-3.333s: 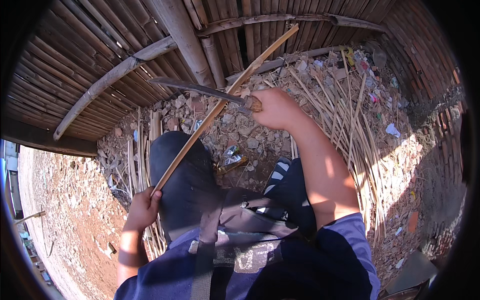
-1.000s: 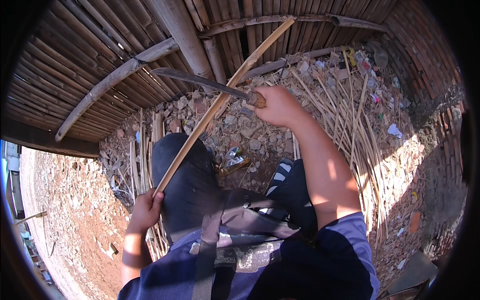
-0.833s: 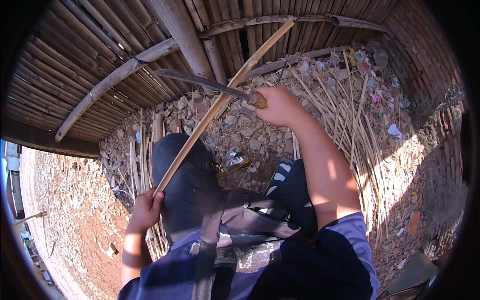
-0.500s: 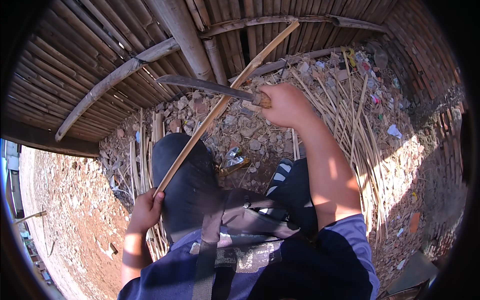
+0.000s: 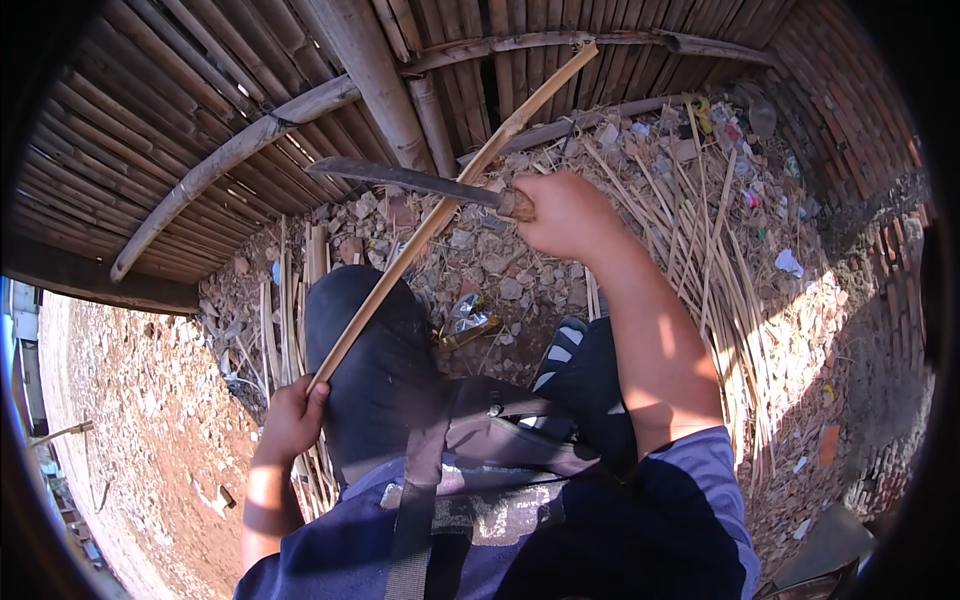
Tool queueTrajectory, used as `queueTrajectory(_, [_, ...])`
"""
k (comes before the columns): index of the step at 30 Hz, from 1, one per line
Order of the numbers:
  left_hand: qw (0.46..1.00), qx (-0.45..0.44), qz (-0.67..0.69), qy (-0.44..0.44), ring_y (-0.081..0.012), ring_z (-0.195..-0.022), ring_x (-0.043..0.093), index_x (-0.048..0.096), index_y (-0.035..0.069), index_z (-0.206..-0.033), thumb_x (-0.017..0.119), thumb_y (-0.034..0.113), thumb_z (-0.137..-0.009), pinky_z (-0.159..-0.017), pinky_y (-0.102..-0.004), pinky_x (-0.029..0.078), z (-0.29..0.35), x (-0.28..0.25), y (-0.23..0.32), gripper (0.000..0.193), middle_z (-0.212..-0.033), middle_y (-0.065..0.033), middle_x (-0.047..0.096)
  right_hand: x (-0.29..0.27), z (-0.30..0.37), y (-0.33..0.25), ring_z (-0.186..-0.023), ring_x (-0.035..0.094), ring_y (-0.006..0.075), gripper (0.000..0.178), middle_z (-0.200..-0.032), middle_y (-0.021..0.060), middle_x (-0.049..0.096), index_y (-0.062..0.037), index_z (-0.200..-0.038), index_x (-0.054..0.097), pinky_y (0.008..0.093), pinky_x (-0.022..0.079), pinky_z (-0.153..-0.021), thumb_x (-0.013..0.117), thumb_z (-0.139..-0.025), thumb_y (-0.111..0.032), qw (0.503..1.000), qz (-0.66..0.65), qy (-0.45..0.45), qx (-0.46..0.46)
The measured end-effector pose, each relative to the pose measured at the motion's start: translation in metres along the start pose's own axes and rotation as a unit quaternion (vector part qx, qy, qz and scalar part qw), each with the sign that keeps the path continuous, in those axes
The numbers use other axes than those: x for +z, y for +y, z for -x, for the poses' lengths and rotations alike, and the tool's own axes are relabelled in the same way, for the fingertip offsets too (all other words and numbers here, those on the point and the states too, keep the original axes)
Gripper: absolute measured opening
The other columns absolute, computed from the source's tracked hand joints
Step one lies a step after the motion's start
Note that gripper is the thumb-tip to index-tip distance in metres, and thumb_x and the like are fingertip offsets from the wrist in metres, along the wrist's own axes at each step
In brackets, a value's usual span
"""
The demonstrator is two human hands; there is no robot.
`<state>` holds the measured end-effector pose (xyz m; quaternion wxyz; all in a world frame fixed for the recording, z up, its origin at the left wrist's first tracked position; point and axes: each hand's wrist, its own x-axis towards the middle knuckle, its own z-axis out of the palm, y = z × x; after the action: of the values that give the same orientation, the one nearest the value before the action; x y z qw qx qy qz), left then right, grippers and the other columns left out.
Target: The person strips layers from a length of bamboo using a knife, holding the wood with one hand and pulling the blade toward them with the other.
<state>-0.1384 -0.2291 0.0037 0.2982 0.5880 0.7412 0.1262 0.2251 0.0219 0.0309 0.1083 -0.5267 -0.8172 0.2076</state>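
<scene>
My left hand (image 5: 292, 420) is closed on the lower end of a long pale bamboo strip (image 5: 392, 277), thumb on top. The strip slants up across my left knee to the far right, its upper end standing before the bamboo wall. My right hand (image 5: 568, 214) grips the wooden handle of a machete (image 5: 415, 180). Its dark blade points left and lies across the strip around the middle of its length. Whether the edge is biting into the strip I cannot tell.
A woven bamboo wall (image 5: 130, 150) with a curved pole (image 5: 240, 165) rises ahead. Cut bamboo strips (image 5: 735, 330) lie in a heap at right, and more strips (image 5: 283, 290) lie by my left knee. Rubble and litter cover the ground; a brick wall (image 5: 850, 100) stands at far right.
My right hand and the machete have shifted slightly left and down along the strip. My left hand and the strip stay almost still.
</scene>
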Motion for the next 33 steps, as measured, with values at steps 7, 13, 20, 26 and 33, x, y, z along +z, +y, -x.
queueTrajectory(7, [1.0,-0.006,0.001,0.015,-0.041,-0.064,0.063,0.063,-0.001,-0.089,0.057,0.035,-0.103,-0.061,-0.0456,0.048,0.001,0.005,-0.008,0.038,-0.065,-0.0219,0.059,-0.02,0.007,0.007,-0.087,0.067,0.0406,0.024,-0.086,0.0191,0.069,-0.0077,-0.095,0.068,0.0488,0.054,-0.078,0.069,-0.073,-0.019,0.999,-0.002,-0.04,-0.006])
queueTrajectory(13, [1.0,-0.021,0.007,-0.01,-0.0397,-0.063,0.062,0.062,-0.001,-0.086,0.057,0.036,-0.103,-0.061,-0.0449,0.047,-0.001,-0.002,-0.001,0.041,-0.064,-0.0215,0.058,-0.02,0.011,0.006,-0.102,0.068,0.0372,0.034,-0.104,0.0172,0.071,-0.0107,-0.107,0.071,0.0479,0.054,-0.088,0.066,-0.074,-0.015,0.997,0.031,-0.045,0.052])
queueTrajectory(20, [0.999,-0.023,0.039,-0.021,-0.0327,-0.062,0.062,0.064,-0.001,-0.093,0.055,0.041,-0.103,-0.062,-0.0425,0.047,-0.001,0.001,-0.012,0.044,-0.064,-0.0182,0.058,-0.013,0.009,0.016,-0.099,0.068,0.0389,0.039,-0.099,0.0199,0.071,-0.0111,-0.112,0.071,0.0482,0.055,-0.087,0.068,-0.073,-0.017,0.999,0.019,-0.026,-0.013])
queueTrajectory(26, [0.996,-0.05,0.048,-0.061,-0.0222,-0.064,0.058,0.065,-0.001,-0.094,0.055,0.044,-0.104,-0.063,-0.0385,0.046,-0.003,-0.005,-0.019,0.047,-0.065,-0.0114,0.059,-0.014,0.01,0.009,-0.089,0.067,0.0418,0.035,-0.09,0.0211,0.07,-0.0089,-0.106,0.071,0.048,0.054,-0.08,0.071,-0.072,-0.018,1.0,0.015,-0.008,-0.021])
queueTrajectory(33, [0.986,-0.043,0.129,-0.099,-0.0099,-0.07,0.048,0.064,-0.002,-0.091,0.055,0.048,-0.104,-0.063,-0.031,0.043,-0.009,-0.005,-0.028,0.052,-0.068,0.0021,0.054,-0.013,0.001,0.027,-0.096,0.068,0.039,0.034,-0.097,0.0199,0.071,-0.0108,-0.107,0.072,0.0485,0.054,-0.085,0.069,-0.074,-0.017,0.997,-0.048,-0.04,0.043])
